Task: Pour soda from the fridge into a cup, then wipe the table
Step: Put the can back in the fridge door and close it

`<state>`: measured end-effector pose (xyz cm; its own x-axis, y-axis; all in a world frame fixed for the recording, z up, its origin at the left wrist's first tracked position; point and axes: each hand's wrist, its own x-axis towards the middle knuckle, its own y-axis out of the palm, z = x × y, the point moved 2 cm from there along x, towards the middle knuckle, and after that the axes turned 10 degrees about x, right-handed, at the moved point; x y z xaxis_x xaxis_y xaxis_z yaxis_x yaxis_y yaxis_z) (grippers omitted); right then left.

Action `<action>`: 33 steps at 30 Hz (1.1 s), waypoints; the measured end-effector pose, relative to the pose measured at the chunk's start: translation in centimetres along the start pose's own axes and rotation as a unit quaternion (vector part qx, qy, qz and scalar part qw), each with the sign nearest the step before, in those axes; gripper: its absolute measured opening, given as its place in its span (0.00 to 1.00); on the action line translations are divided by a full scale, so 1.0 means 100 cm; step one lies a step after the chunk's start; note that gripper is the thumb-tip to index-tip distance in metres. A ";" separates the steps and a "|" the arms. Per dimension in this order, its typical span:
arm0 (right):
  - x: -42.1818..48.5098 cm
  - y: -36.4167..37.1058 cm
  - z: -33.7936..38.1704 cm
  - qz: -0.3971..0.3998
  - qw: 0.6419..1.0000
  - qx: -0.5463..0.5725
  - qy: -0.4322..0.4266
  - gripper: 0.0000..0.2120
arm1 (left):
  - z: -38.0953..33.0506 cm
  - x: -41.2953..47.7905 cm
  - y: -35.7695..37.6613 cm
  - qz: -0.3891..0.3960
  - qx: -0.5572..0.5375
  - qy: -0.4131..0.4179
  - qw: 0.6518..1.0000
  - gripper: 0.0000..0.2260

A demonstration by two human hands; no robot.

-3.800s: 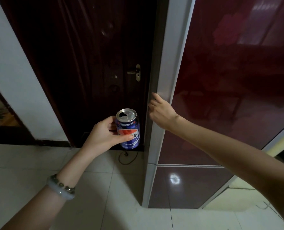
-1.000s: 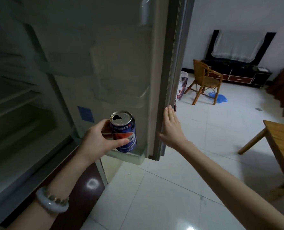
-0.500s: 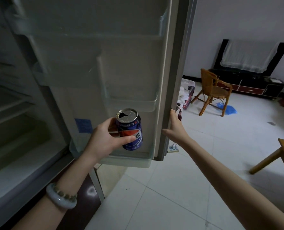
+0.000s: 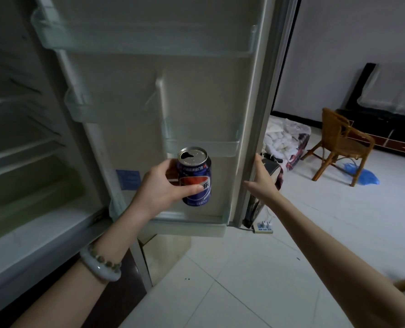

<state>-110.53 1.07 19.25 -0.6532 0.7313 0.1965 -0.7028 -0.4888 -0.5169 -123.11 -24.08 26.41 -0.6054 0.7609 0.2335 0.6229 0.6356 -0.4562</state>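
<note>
Dim room; white tiled floor [image 4: 256, 280]; wicker chair [image 4: 338, 143] near dark low cabinet [image 4: 395, 136].

1. Soda can [image 4: 195, 176]: shiny metal top, glossy printed side.
2. Fridge door [image 4: 196, 91]: smooth matt plastic lining, translucent plastic racks.
3. Floor [image 4: 279, 268]: glossy tile.
4. Chair [image 4: 338, 143]: woven rattan and wood.
5. Bracelet [image 4: 102, 268]: smooth polished stone.

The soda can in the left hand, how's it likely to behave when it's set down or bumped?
The soda can is already opened, so tipping it would probably spill. It is tall and narrow, so it may topple on a shelf. The left hand wraps it easily; thin metal likely dents if squeezed.
</note>
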 end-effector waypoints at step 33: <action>0.126 0.004 0.009 0.065 0.989 0.086 0.099 0.44 | 0.017 0.062 -0.017 -0.021 0.017 -0.040 0.999 0.24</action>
<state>-119.26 9.64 22.27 -0.6848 0.7278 -0.0375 -0.6654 -0.6454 -0.3751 -128.74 -20.63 27.18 -0.6685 0.7205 0.1842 0.5805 0.6603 -0.4764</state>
